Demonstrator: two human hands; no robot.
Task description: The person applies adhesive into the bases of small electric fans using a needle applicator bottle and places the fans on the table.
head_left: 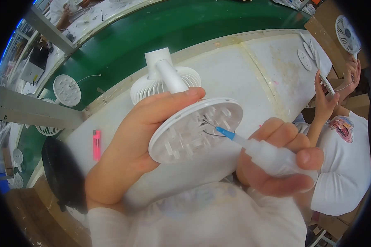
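Note:
My left hand [138, 131] is closed around the neck of a white fan [165, 72], just behind its round base. The underside of the base [181, 142] faces me, showing white ribs and posts with dark thin wires at the middle. The fan's slotted head lies farther back, over the table. In my right hand [276, 156] is a white squeeze bottle [272, 158] with a blue nozzle tip [224, 132], its fingers wrapped round the bottle. The tip points at the wires inside the base; whether it touches them I cannot tell.
A pink lighter [96, 145] lies on the white table [251, 70] at left, near a black object [62, 173]. Beyond runs a green belt [123, 45] carrying a fan base [67, 90]. At right, a co-worker's hands [327, 99] hold another fan [348, 35] beside white discs [309, 55].

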